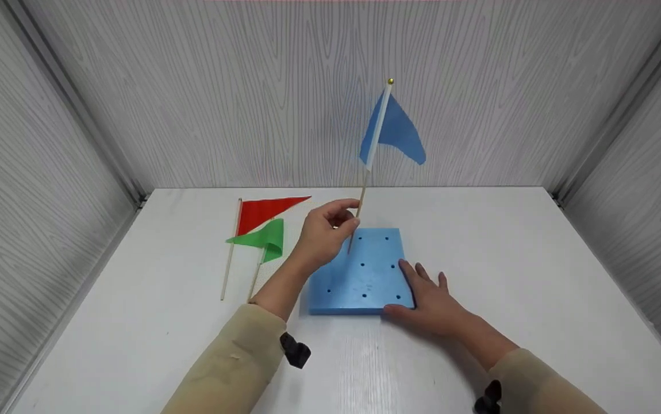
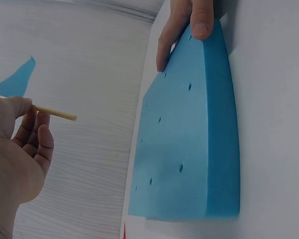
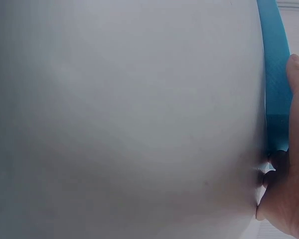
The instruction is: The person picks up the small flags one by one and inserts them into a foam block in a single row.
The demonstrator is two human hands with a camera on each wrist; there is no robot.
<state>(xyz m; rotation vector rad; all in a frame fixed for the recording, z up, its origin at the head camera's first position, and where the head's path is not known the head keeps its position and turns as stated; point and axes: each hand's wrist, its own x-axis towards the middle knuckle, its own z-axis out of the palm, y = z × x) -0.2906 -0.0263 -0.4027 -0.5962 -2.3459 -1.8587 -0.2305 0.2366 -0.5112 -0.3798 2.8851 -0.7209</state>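
In the head view my left hand [image 1: 326, 234] pinches the thin wooden stick [image 1: 363, 192] of a blue flag [image 1: 400, 131]. The flag leans slightly right, gold knob on top. Its lower end is over the far left part of a light blue block [image 1: 346, 282] with several small holes. In the left wrist view, the stick's bare end [image 2: 60, 113] sticks out from my left hand [image 2: 15, 149], apart from the block [image 2: 172, 132]. My right hand [image 1: 434, 302] rests at the block's near right corner, thumb on the front edge, other fingers extended along the right side.
Left of the block lie a red pennant flag [image 1: 261, 211] and a green flag [image 1: 273, 236], the green one partly over the red one's stick. The white table [image 1: 537, 276] meets grey wood-grain panels [image 1: 250, 98] at the back and sides.
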